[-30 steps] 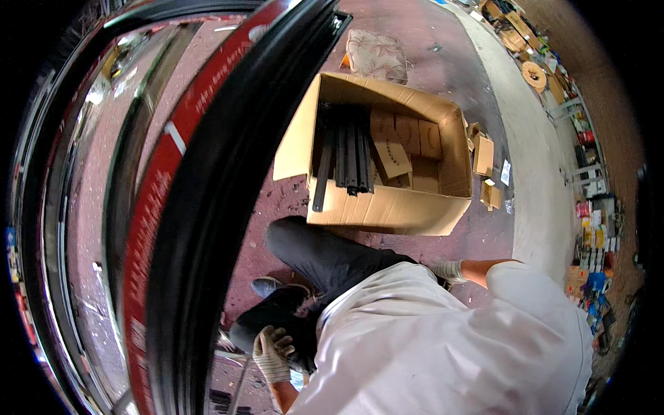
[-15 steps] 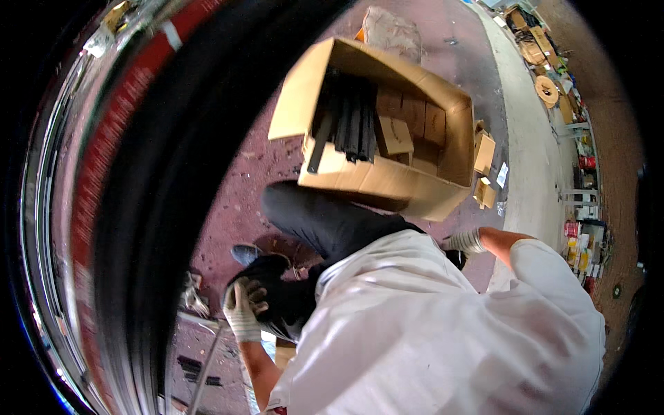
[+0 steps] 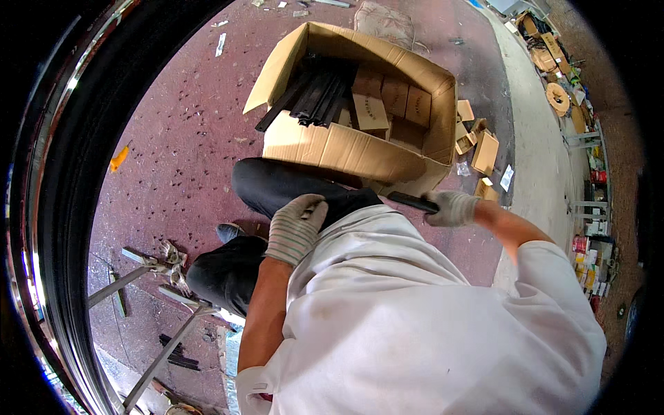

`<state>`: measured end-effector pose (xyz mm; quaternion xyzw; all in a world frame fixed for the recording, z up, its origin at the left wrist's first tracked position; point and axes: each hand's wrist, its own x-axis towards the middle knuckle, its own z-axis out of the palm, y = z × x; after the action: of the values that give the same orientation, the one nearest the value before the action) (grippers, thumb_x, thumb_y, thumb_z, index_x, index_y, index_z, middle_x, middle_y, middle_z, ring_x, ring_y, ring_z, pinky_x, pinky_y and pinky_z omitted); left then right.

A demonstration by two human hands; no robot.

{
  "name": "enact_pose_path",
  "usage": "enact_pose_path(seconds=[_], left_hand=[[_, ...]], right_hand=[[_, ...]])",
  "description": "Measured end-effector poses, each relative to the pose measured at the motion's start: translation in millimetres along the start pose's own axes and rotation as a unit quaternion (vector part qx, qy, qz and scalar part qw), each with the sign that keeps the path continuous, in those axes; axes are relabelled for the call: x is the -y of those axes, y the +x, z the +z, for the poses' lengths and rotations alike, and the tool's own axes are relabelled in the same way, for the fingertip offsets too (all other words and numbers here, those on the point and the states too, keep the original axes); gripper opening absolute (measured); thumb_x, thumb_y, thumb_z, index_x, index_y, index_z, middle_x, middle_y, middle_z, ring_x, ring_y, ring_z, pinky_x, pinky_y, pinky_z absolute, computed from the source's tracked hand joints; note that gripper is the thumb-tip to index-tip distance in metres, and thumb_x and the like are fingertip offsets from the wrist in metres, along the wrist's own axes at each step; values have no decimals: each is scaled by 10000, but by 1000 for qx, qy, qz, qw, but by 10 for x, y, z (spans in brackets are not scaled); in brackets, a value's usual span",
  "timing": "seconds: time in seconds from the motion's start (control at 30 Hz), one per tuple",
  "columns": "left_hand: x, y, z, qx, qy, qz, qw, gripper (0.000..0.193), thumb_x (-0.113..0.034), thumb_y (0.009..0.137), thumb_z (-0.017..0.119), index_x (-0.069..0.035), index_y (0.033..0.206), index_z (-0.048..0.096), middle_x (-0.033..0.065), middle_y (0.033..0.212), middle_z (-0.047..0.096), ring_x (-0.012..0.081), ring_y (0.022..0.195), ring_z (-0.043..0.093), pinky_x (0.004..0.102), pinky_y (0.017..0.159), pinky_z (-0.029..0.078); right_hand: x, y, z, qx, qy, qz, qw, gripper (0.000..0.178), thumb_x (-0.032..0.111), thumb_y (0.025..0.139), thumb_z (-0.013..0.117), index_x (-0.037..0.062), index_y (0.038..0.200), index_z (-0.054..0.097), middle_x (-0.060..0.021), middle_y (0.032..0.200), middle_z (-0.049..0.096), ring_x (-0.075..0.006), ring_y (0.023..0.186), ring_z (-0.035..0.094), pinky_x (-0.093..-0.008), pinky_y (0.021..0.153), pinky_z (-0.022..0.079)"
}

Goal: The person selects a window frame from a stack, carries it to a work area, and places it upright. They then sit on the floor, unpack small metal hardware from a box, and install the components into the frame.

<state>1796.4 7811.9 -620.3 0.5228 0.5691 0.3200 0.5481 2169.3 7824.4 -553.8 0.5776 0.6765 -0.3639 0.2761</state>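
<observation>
My right hand (image 3: pixel 453 208), in a striped work glove, is closed round a black bar-shaped piece (image 3: pixel 413 201) beside my right thigh. Its exact kind does not show. Above my lap is my gloved left hand (image 3: pixel 296 228), its fingers curled together; anything small in them is too hidden to name. In front of my knees stands an open cardboard box (image 3: pixel 360 160). Several long black strips (image 3: pixel 321 97) lean out over its near left side. Small brown cartons (image 3: pixel 370 112) sit inside it, to the right of the strips.
Small open cartons (image 3: pixel 485 153) lie on the floor right of the box. At far left, long black lengths (image 3: pixel 66 207) run beside me. Metal bars (image 3: pixel 162 360), used gloves (image 3: pixel 176 266) and short black pieces (image 3: pixel 178 354) are at lower left. A cushion (image 3: pixel 384 24) lies beyond the box.
My left hand has come from beside my left knee to above my lap. My right hand has moved slightly forward, and the black piece in it now shows. The view has shifted.
</observation>
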Motion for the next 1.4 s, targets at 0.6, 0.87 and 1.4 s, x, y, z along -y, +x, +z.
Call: enact_pose_path(seconds=[0.6, 0.87, 1.4], left_hand=[[655, -640, 62, -104, -70, -17, 992, 242, -182, 946, 663, 3, 1096, 702, 83, 919, 720, 120, 820, 649, 265, 779, 527], [783, -750, 61, -154, -178, -46, 971, 203, -137, 972, 635, 21, 1086, 693, 71, 913, 700, 110, 794, 642, 256, 744, 542], [857, -924, -164, -179, -259, -70, 947, 197, -153, 983, 636, 7, 1086, 683, 45, 908, 691, 82, 754, 622, 229, 715, 533]], right_hand=[[-280, 64, 68, 179, 549, -11, 816, 644, 532, 855, 730, 36, 1233, 573, -103, 950, 688, -195, 751, 671, -346, 626, 570], [604, -42, -224, 105, 714, -201, 663, 797, 673, 819, 669, 80, 1325, 501, -185, 992, 676, -280, 804, 688, -422, 643, 575], [924, 165, -189, 139, 712, -246, 643, 780, 699, 851, 607, 47, 1271, 527, -187, 976, 661, -284, 789, 660, -435, 666, 564]])
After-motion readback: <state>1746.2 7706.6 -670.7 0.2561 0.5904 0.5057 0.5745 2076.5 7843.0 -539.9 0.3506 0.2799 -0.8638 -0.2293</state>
